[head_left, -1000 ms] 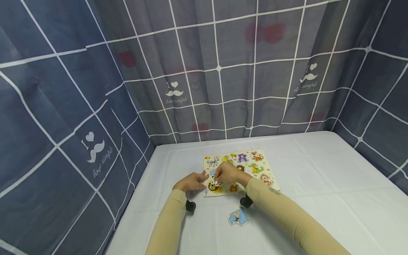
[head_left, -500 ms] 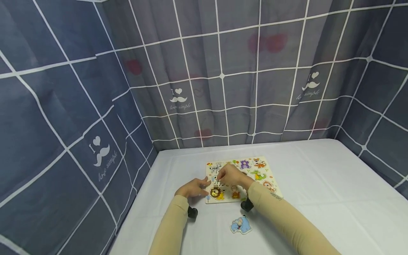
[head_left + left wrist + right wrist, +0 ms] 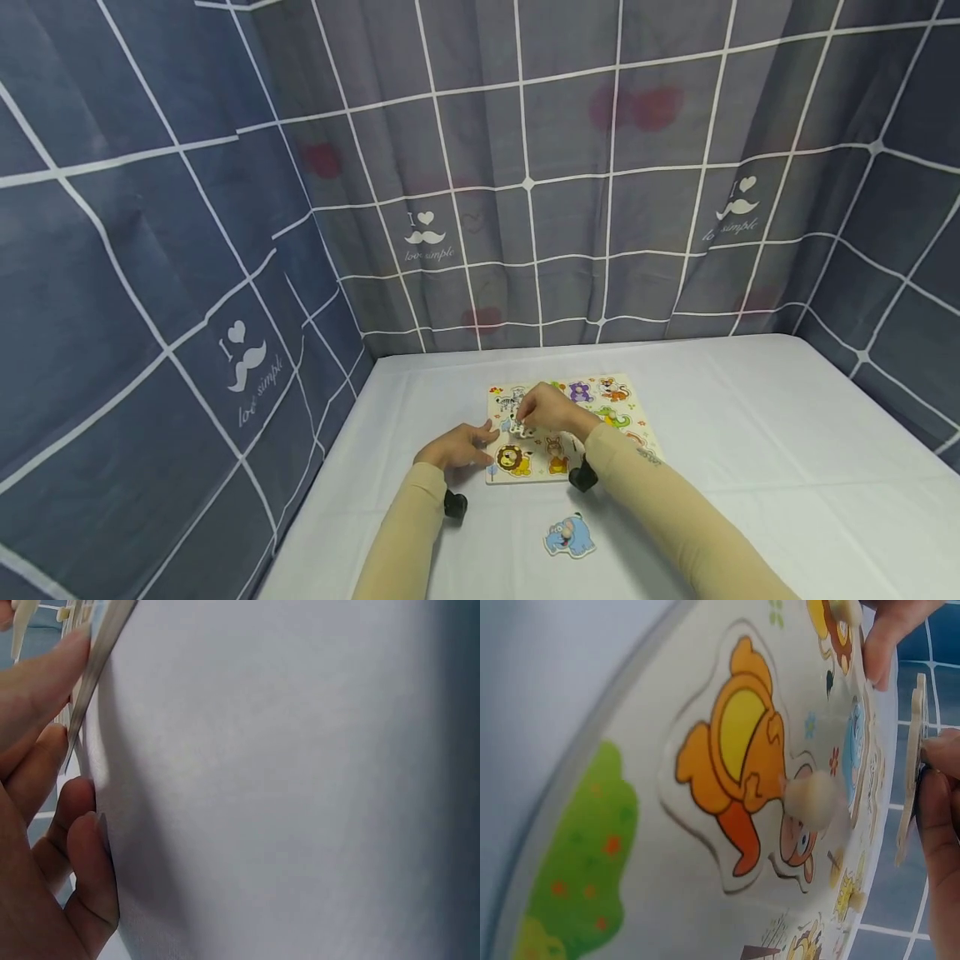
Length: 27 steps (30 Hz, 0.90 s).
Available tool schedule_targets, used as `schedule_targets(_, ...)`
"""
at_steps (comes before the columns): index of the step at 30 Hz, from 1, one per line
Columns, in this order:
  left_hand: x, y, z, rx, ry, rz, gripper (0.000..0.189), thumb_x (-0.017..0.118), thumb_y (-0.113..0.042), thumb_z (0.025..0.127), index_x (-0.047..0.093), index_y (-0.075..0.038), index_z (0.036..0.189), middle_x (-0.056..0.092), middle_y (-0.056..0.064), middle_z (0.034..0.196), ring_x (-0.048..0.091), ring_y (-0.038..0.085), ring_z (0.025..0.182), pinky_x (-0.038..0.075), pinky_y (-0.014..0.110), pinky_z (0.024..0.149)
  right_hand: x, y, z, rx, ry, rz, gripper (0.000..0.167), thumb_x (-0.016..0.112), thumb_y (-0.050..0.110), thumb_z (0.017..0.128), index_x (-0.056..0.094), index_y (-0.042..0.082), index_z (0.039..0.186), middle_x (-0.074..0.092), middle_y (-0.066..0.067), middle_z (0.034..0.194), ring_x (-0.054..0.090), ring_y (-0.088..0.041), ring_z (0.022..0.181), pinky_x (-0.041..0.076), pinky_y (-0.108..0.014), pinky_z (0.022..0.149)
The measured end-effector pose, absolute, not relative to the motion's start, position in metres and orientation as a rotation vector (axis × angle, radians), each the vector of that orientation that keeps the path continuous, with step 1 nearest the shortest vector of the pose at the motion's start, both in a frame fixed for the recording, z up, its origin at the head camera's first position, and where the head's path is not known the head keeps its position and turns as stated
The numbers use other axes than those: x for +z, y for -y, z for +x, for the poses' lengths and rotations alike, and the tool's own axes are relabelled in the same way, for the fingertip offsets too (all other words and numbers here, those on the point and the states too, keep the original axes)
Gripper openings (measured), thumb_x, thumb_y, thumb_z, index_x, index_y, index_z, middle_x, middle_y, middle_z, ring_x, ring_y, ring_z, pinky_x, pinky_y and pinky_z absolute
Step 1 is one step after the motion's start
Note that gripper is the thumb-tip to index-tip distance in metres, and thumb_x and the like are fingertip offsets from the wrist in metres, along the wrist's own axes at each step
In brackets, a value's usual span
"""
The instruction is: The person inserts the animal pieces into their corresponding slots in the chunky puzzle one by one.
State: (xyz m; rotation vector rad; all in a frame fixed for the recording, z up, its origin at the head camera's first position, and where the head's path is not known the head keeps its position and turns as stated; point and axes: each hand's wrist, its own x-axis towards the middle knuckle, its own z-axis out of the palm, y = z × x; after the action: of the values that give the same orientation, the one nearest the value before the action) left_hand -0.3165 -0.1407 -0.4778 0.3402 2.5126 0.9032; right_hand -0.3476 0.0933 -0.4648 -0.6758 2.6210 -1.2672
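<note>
My right hand (image 3: 550, 408) pinches a black-and-white spotted animal puzzle piece (image 3: 519, 429) by its knob. In the right wrist view that piece (image 3: 912, 769) stands edge-on, apart from the wooden animal peg puzzle board (image 3: 649, 870). A blue printed recess (image 3: 854, 739) shows on the board beside it. My left hand (image 3: 456, 445) rests at the left edge of the puzzle board (image 3: 536, 473), its fingers spread. Up close, the left thumb (image 3: 56, 671) touches the board's edge, and other fingers lie on the white cloth.
A loose blue animal piece (image 3: 570, 536) lies on the white table (image 3: 720, 517) in front of the board. Seated on the board are a lion piece (image 3: 513, 459) and a kangaroo piece (image 3: 742, 750), among several others. Grid-patterned curtains (image 3: 495, 250) close off the back and sides.
The right hand has shifted the spotted piece away from the lion, which now shows whole. The left hand stays at the board's edge. The head view has tilted up slightly.
</note>
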Motion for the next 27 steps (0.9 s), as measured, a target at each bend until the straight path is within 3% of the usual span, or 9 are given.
schedule_targets(8,-0.479,0.142,-0.317,0.900,-2.516,0.336,0.057,0.076,-0.021,0.086,0.058,-0.024,0.140,0.030,-0.002,0.163,0.023,0.034,0.154,0.017,0.059,0.124,-0.467,-0.097,-0.351,-1.268,-2.609,-0.715,0.016,0.069,-0.012,0.080,0.077,0.001,0.084,0.076,-0.007,0.085,0.065,-0.012,0.071,0.057,-0.027,0.067)
schedule_targets(27,-0.479,0.142,-0.315,0.908,-2.527,0.373,0.056,0.077,-0.021,0.086,0.059,-0.020,0.139,0.032,0.000,0.163,0.024,0.034,0.153,0.017,0.058,0.124,-0.468,-0.090,-0.368,-1.186,-2.654,-0.612,0.016,0.071,-0.009,0.079,0.078,0.006,0.081,0.075,-0.001,0.079,0.064,-0.011,0.072,0.056,-0.025,0.068)
